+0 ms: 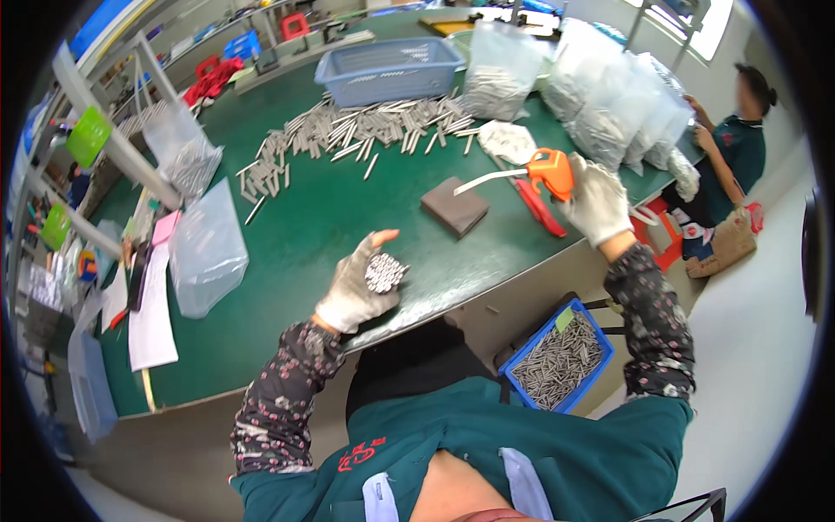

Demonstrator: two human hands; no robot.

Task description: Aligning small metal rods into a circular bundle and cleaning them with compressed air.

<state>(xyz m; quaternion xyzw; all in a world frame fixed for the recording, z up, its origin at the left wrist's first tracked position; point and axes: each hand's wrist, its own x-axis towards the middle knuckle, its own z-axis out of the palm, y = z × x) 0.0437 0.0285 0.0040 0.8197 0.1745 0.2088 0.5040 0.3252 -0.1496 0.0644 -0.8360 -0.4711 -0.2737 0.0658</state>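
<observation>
My left hand (352,291), in a whitish work glove with a bare thumb tip, is closed around a bundle of thin metal rods (384,273), their ends facing up. It is just above the table's front edge. My right hand (597,204), also gloved, grips an orange air blow gun (551,173) whose long pale nozzle points left, over a brown square block (454,207). A red-handled tool (539,209) lies under the gun. Beyond my hands, many loose metal rods (348,130) are spread across the green table (304,222).
A blue-grey plastic basket (389,70) stands behind the rods, with filled clear bags (497,74) to its right. Flat plastic bags (207,248) and papers (155,304) lie left. Below the table edge is a blue bin of rods (557,361). Another person (739,148) is at the right.
</observation>
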